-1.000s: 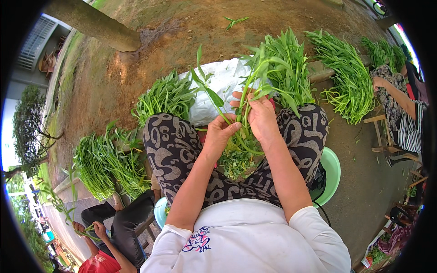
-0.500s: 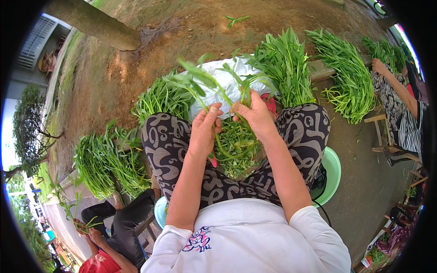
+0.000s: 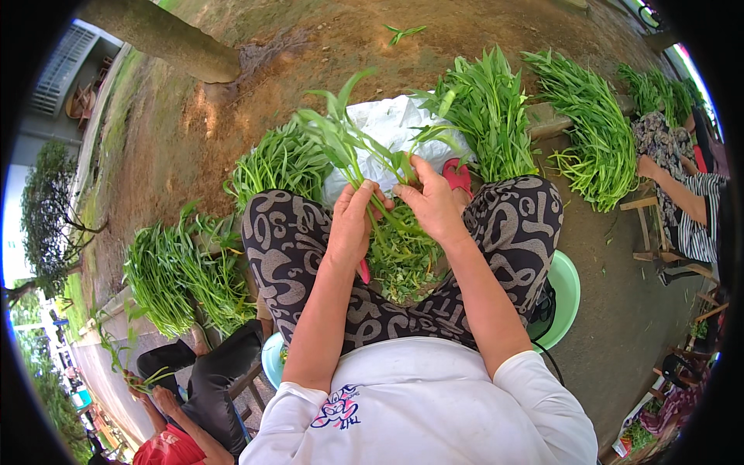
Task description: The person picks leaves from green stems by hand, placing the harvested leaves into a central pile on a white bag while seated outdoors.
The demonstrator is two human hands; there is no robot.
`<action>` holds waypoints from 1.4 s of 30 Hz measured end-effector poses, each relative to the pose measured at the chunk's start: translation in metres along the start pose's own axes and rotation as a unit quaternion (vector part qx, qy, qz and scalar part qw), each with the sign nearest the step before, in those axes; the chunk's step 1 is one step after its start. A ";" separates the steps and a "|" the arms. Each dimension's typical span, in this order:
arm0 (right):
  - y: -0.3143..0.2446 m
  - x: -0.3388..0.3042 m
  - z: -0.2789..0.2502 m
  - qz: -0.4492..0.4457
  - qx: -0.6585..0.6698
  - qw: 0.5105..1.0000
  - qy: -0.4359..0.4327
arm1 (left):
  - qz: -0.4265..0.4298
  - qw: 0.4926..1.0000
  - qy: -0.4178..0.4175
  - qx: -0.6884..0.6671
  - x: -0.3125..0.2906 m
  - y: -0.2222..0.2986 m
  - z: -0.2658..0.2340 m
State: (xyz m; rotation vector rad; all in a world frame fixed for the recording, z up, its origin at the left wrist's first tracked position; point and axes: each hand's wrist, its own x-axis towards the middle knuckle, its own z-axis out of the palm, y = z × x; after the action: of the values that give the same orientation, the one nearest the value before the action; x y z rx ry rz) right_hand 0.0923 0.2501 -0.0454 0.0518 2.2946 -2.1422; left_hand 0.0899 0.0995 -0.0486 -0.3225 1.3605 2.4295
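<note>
while green stems (image 3: 355, 169) are pinched by left hand (image 3: 353, 223) and right hand (image 3: 435, 206), leaves (image 3: 329, 136) are seemingly spared crushing

Site: outdoors in daylight, a shared open-air work spot at a pavement's edge. Evidence: you sit facing brown bare soil (image 3: 310, 77), from which a tree trunk (image 3: 167, 43) rises. A pale kerb (image 3: 547, 122) divides it from grey pavement (image 3: 620, 267). At far left, a building (image 3: 48, 138) shows its outside wall. Leafy greens (image 3: 484, 116) lie heaped along the kerb; a person in red (image 3: 172, 447) sits to your left, another in stripes (image 3: 701, 225) to your right. Street or yard: cannot tell.
</note>
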 end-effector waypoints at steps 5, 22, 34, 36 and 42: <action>0.007 0.003 0.001 -0.004 0.077 0.997 -0.015 | -0.012 0.999 -0.038 0.018 0.001 -0.004 -0.003; -0.002 0.002 -0.001 0.048 0.197 0.979 -0.018 | -0.016 0.982 -0.038 0.182 -0.002 -0.001 -0.001; -0.003 0.000 -0.005 0.062 0.284 0.957 0.017 | 0.034 0.977 -0.001 0.209 0.000 0.006 -0.007; -0.002 -0.001 -0.003 0.063 0.272 0.960 -0.019 | 0.028 0.977 -0.010 0.209 0.000 0.006 -0.008; 0.004 -0.001 0.003 0.033 0.262 0.962 -0.065 | 0.005 0.981 -0.026 0.193 -0.002 0.008 -0.005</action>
State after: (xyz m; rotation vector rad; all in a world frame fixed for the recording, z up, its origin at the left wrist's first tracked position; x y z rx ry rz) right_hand 0.0934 0.2478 -0.0498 -0.0129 1.5791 -2.5604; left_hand 0.0887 0.0907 -0.0440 -0.1504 1.7663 2.1001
